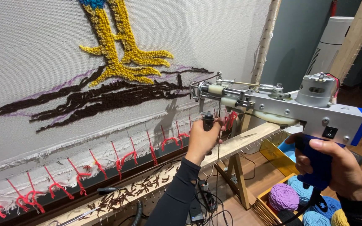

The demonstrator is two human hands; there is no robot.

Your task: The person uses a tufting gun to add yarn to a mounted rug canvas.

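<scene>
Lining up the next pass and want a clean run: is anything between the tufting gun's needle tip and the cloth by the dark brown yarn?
Nothing visible stands between them. The tufting gun, held by the right hand on its blue grip and the left hand on the front knob, points its tip at the cloth just right of the dark brown yarn.

We hold a tufting gun (pixel 281 106) level, nose just beside the stretched cloth. Silver metal body, blue rear cap, grey motor on top, black rocker switch. Blue pistol grip below at the rear; black front handle hangs under the nose.
</scene>
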